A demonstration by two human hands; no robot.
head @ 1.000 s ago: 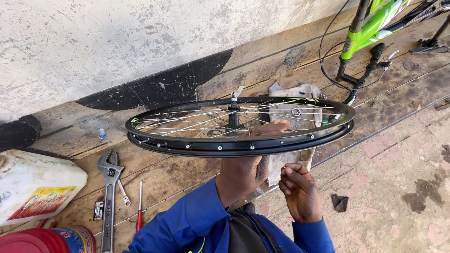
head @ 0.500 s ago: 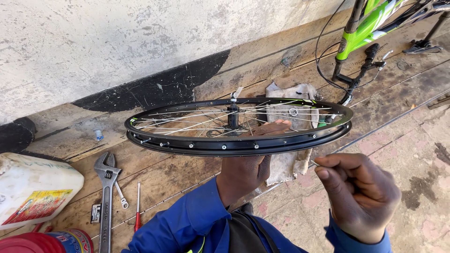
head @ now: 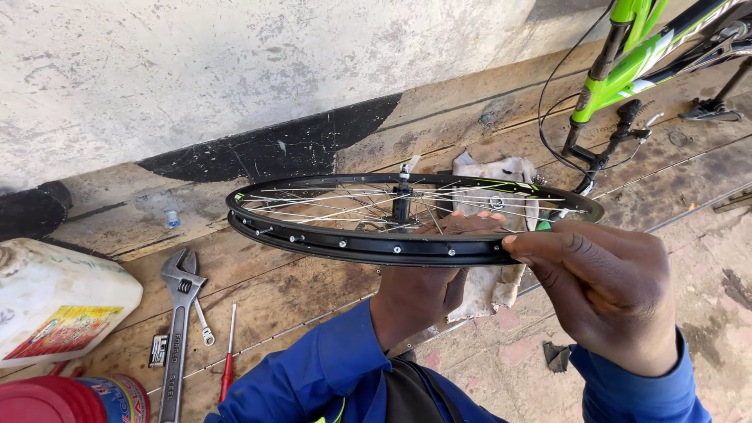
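The black bicycle wheel [head: 376, 235] was held flat, near level, above the wooden planks [head: 298, 290], the left hand [head: 427, 290] reaching up from beneath with its grip closed around the hub and spokes. The right hand [head: 607, 294] had its fingertips [head: 521, 243] pinched together on the near rim, closed on the wheel's edge. An adjustable wrench [head: 178, 329], a red-handled screwdriver [head: 228, 360] and a white jug [head: 59, 305] lay to the left, a crumpled rag [head: 501, 176] under the wheel.

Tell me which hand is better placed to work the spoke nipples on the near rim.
Probably the right hand: its fingertips already pinch at the wheel rim's near edge. The left hand is underneath, holding the wheel up through the spokes.
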